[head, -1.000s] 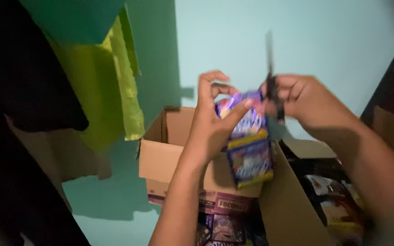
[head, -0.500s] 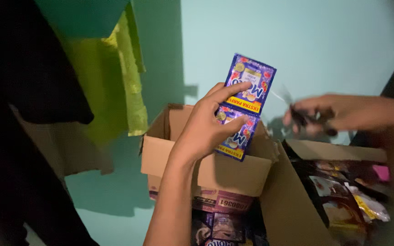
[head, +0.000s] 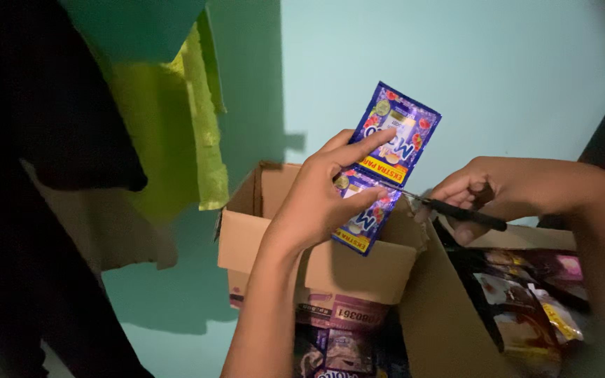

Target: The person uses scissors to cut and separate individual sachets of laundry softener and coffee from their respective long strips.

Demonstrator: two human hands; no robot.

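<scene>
Above the open cardboard box (head: pixel 316 259) the room is taken by the left hand (head: pixel 323 199) and its strip of 2 purple sachets (head: pixel 383 164). From the right, the right hand (head: pixel 470 199) and its scissors (head: pixel 456 210) close that side. Packets (head: pixel 526 294) crowd the lower right. Green cloth (head: pixel 176 126) hangs at left; the pale wall (head: pixel 456 63) area above is open.

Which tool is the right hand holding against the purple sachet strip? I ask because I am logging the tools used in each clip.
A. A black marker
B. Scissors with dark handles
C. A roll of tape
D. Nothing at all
B: the right hand grips dark-handled scissors, their blades reaching the purple sachet strip near the join of its two packets, which the left hand holds up over the cardboard box.
</scene>
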